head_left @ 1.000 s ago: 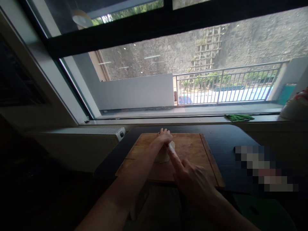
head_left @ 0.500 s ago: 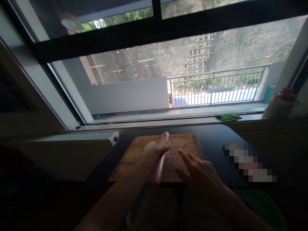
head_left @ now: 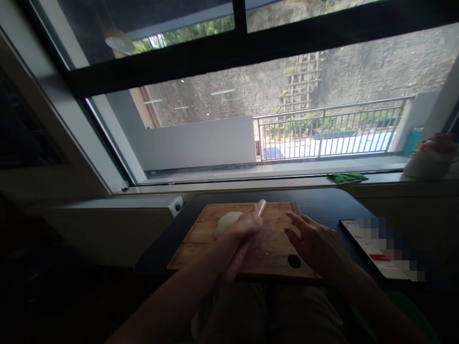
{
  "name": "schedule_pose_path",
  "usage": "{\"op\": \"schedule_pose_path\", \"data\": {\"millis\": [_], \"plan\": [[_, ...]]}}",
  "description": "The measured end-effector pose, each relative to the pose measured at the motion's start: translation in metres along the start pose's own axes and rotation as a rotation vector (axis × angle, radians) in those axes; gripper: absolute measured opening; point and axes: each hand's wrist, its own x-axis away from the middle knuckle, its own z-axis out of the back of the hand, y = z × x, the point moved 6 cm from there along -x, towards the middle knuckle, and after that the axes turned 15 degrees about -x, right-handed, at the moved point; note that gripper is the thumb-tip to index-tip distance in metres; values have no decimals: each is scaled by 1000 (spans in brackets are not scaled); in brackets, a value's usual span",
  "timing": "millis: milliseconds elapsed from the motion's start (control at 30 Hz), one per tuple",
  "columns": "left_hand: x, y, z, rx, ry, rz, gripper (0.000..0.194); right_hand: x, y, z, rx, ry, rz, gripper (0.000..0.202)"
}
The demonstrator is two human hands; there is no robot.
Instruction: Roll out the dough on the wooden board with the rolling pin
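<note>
Diagonally across the wooden cutting board (head_left: 272, 258), from its near edge toward its far edge, a rolling pin (head_left: 262, 208) is grasped by the curled fingers of the left hand (head_left: 251, 223). Over the board's right edge, the right hand (head_left: 317, 239) is held with its fingers loosely spread, released. Toward the board's far left corner, the flattened dough (head_left: 227, 221) is partly hidden by the left hand. The board is carried by a black table (head_left: 315, 200), near whose right edge a phone (head_left: 377, 255) is laid. Beyond, a green cloth (head_left: 347, 178) is placed on the windowsill (head_left: 279, 183).
</note>
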Motion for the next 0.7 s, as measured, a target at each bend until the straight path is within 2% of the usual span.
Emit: {"op": "schedule_pose_path", "data": {"millis": [100,200,267,367,433,500,600,700], "plan": [[3,-6,-7,-70,-129,93,64,-3,7,2,16,30,-11,38],[2,-10,-6,-104,-197,145,62,-7,10,2,17,15,-22,37],[-2,-4,-6,-108,-176,154,60,-14,11,0,7,19,-21,37],[3,18,-10,-107,-91,62,62,-32,14,-11,-9,3,49,39],[19,30,-16,-101,-53,-27,60,-42,16,-29,-11,-83,140,47],[45,31,-20,-111,-44,-76,57,-45,18,-50,-27,-215,234,55],[84,18,-11,-179,-12,-87,55,-38,17,-74,-88,-349,329,58],[97,-3,10,-261,47,-94,44,-42,9,-81,-121,-341,340,51]]}}
